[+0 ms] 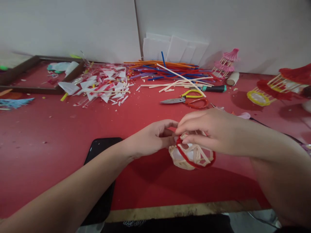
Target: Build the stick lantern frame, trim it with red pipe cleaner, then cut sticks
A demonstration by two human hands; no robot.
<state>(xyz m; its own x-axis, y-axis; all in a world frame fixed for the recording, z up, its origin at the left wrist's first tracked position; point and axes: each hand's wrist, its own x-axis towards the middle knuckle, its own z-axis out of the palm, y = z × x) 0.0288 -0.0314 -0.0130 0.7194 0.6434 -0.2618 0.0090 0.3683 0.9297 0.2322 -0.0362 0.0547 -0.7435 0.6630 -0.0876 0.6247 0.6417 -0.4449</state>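
A small cage-like frame of pale sticks (pixel 188 158) sits low over the red table (pixel 48 129), with a red pipe cleaner (pixel 194 165) wrapped around its rim. My left hand (pixel 150 139) grips the frame's left side with fingers curled. My right hand (pixel 206 129) lies over the top of the frame and pinches the red pipe cleaner at the rim's upper left. Both thumbs meet near that spot. Part of the frame is hidden under my right hand.
A black phone (pixel 99 152) lies under my left forearm. Scissors (pixel 184 100) with yellow and red handles, loose sticks and coloured pipe cleaners (pixel 170 72), paper scraps (pixel 104 85), a wooden tray (pixel 36 72), and finished pink (pixel 227 63) and red lanterns (pixel 282 85) lie beyond.
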